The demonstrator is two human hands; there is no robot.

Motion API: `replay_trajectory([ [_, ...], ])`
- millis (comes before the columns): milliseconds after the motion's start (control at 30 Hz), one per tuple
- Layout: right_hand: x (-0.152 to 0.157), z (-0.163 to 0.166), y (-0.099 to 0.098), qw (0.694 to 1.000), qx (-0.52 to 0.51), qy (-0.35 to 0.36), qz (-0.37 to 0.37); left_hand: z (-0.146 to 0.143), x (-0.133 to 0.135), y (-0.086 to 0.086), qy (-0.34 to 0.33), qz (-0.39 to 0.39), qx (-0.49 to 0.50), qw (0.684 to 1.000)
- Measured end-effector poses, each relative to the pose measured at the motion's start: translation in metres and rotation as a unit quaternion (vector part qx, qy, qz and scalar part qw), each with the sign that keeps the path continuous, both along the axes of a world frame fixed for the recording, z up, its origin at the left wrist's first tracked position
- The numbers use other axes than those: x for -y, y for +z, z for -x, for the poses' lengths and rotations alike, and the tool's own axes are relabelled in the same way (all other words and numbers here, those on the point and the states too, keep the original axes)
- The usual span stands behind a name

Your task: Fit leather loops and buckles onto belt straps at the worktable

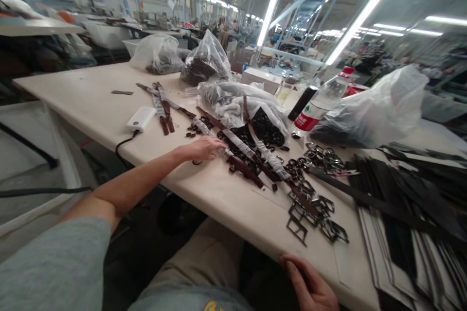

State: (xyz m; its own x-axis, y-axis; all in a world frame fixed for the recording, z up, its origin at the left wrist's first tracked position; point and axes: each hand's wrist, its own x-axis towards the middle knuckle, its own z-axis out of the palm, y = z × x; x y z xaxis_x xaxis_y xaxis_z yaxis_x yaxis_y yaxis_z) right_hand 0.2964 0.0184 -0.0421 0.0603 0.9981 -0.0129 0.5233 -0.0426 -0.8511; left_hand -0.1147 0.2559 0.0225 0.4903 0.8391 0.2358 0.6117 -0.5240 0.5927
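Observation:
My left hand point(206, 148) reaches over the table, its fingers closed around the wrapped middle of a brown strap bundle point(245, 170). Two more strap bundles lie alongside, a middle one point(239, 142) and a right one point(270, 158), both bound with whitish wrapping. My right hand point(310, 285) is low at the table's front edge, thumb and fingertips drawn together; whatever may be between them is hidden. Dark metal buckles point(297, 226) lie in a loose spread beyond it. Small dark rings point(191, 133) are scattered around the bundles.
Further left are wrapped straps point(160, 107) and a white box with a cable point(141, 119). Plastic bags point(206, 60) stand behind. A red-labelled bottle point(310, 116) and a large bag point(368, 112) are at the back right. Stacked dark strips point(397, 233) cover the table's right end.

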Motion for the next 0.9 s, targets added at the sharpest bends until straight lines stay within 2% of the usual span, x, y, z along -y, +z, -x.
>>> replay_trajectory([
  [133,0.003,0.008,0.005,1.0,-0.01,-0.014,-0.025,-0.019,-0.008,0.0,-0.044,-0.1,-0.146,0.983],
  [267,0.005,0.014,0.012,0.999,-0.016,-0.009,-0.038,-0.026,-0.014,0.001,-0.032,-0.12,-0.157,0.98],
  [367,0.006,0.015,0.014,0.999,-0.027,-0.003,-0.036,-0.026,-0.014,0.008,-0.03,-0.138,-0.161,0.977],
  [567,0.003,0.021,0.023,0.995,-0.093,-0.017,-0.042,-0.044,0.01,0.044,-0.044,-0.219,-0.085,0.971],
  [667,-0.01,0.034,0.04,0.99,-0.101,0.002,-0.1,-0.064,0.033,0.063,-0.074,-0.243,-0.032,0.967],
  [767,-0.027,0.052,0.06,0.982,-0.099,0.038,-0.157,-0.086,0.057,0.08,-0.097,-0.308,-0.036,0.946],
  [833,-0.035,0.064,0.072,0.98,-0.122,0.083,-0.135,-0.099,0.071,0.09,-0.115,-0.374,-0.061,0.918],
  [900,-0.038,0.075,0.08,0.973,-0.173,0.135,-0.07,-0.107,0.08,0.097,-0.135,-0.428,-0.084,0.89],
])
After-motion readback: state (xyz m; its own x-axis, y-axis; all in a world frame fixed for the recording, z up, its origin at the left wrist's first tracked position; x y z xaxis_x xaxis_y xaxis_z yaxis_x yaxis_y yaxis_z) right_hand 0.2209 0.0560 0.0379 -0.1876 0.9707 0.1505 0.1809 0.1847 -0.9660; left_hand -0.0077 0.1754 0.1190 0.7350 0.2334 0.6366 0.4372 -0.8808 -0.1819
